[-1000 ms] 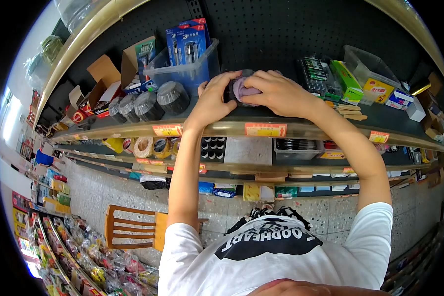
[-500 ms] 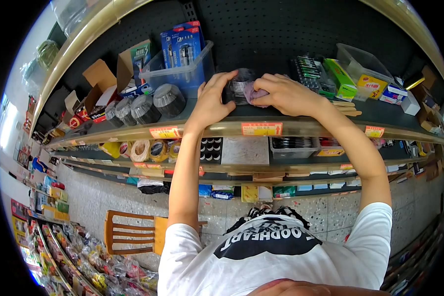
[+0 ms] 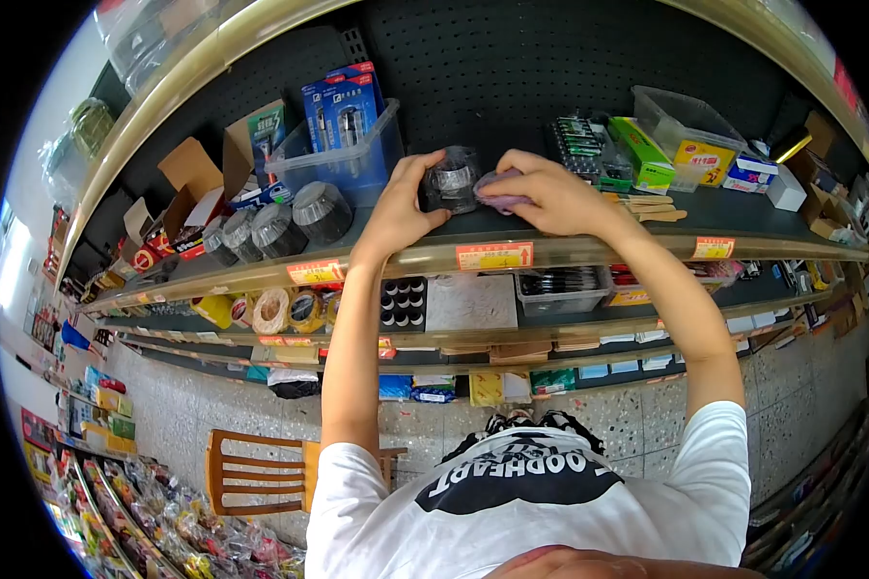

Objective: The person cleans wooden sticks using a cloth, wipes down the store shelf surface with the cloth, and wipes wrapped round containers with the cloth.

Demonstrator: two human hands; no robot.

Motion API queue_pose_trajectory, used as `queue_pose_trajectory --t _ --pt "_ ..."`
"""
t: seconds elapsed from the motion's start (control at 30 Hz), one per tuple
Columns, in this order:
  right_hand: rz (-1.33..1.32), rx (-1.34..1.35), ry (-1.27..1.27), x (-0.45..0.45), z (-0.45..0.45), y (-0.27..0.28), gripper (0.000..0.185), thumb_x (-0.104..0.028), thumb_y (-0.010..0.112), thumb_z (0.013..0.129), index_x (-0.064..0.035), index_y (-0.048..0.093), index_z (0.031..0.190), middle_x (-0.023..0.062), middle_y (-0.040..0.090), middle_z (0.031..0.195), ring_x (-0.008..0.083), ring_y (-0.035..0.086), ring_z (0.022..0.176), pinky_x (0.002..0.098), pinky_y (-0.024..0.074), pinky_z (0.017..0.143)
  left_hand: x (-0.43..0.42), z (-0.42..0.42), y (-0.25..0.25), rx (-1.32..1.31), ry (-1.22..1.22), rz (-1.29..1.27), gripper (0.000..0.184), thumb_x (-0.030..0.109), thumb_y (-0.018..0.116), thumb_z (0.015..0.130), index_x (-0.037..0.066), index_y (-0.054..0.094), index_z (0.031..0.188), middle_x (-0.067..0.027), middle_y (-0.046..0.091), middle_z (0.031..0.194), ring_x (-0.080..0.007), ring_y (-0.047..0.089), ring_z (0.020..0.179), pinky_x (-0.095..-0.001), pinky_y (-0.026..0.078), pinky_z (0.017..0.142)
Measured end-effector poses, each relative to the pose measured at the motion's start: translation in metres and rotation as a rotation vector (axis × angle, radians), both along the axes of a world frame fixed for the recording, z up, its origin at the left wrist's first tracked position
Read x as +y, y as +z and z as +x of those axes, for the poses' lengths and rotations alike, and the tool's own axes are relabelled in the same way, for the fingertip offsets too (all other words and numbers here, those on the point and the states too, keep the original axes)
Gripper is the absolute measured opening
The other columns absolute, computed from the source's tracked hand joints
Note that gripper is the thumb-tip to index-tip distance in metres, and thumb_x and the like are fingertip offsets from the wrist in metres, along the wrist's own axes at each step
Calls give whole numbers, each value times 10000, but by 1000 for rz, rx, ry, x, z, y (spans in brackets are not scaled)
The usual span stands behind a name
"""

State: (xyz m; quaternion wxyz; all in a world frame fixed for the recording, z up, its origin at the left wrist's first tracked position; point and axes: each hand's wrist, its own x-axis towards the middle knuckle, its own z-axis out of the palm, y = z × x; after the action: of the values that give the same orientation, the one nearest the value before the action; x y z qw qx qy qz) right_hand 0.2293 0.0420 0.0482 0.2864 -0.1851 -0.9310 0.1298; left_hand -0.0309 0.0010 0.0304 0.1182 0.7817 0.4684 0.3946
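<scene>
A clear plastic jar with dark contents stands on the dark top shelf in front of me. My left hand curves round its left side, thumb at the front and fingers behind. In my right hand is a bunched purple cloth, held right beside the jar's right side. Whether the cloth touches the jar I cannot tell. To the left of my left hand, several similar dark jars stand in a row by a clear plastic bin holding blue carded packs.
Battery packs, a green box and wooden sticks lie to the right, near another clear bin. Price tags line the shelf lip. Lower shelves hold tape rolls. A wooden chair stands behind on the left.
My right hand with the cloth has drawn slightly right, off the jar's front, so more of the jar shows. My left hand stays round the jar. The whole view has shifted a little.
</scene>
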Motion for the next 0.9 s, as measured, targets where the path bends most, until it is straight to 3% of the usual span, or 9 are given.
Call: queue_pose_trajectory --t 0.1,0.3,0.47,0.53,0.6,0.8,0.9 --pt "47 -8 -32 -2 -12 -8 316 -67 701 842 -100 730 1155 128 587 1062 306 593 1060 383 492 909 1 2 -3 -16 7 2 786 43 829 713 62 492 1423 -144 514 1372 -293 484 1313 -336 377 1093" --pt "-94 -152 -98 11 -9 -12 333 -49 677 853 -88 729 1179 136 601 1053 299 608 1026 388 497 888 1 6 3 19 52 -8 769 64 844 712 57 504 1402 -131 527 1335 -260 521 1225 -318 437 969" --pt "-54 -278 -268 11 -7 -11 331 -41 651 874 -65 714 1198 139 600 1070 310 604 1033 386 489 904 -3 9 3 11 82 -22 743 95 840 712 51 512 1376 -152 528 1313 -293 564 1170 -338 469 947" --pt "-11 -128 -278 3 -4 -9 337 -31 646 873 -67 713 1202 139 598 1082 317 601 1038 397 486 911 3 6 -2 20 51 89 736 77 839 716 61 513 1376 -149 530 1309 -271 584 1023 -327 487 877" --pt "76 46 -302 -9 2 -7 284 -24 640 857 -80 731 1119 149 589 1071 339 587 1070 418 491 931 4 6 -2 -3 73 34 734 53 841 716 73 519 1375 -139 536 1285 -260 571 1063 -317 479 870" --pt "485 281 -469 -67 40 5 411 38 682 751 -89 721 1139 156 610 1102 354 605 1019 431 506 879 8 8 5 48 108 0 723 26 847 696 92 532 1343 -132 550 1235 -249 578 1012 -315 488 838" --pt "493 319 -594 -80 63 -9 465 56 690 716 -100 722 1154 167 613 1138 367 608 1005 442 508 863 21 11 4 72 98 21 719 25 850 691 88 528 1331 -144 553 1214 -262 581 999 -326 488 837"
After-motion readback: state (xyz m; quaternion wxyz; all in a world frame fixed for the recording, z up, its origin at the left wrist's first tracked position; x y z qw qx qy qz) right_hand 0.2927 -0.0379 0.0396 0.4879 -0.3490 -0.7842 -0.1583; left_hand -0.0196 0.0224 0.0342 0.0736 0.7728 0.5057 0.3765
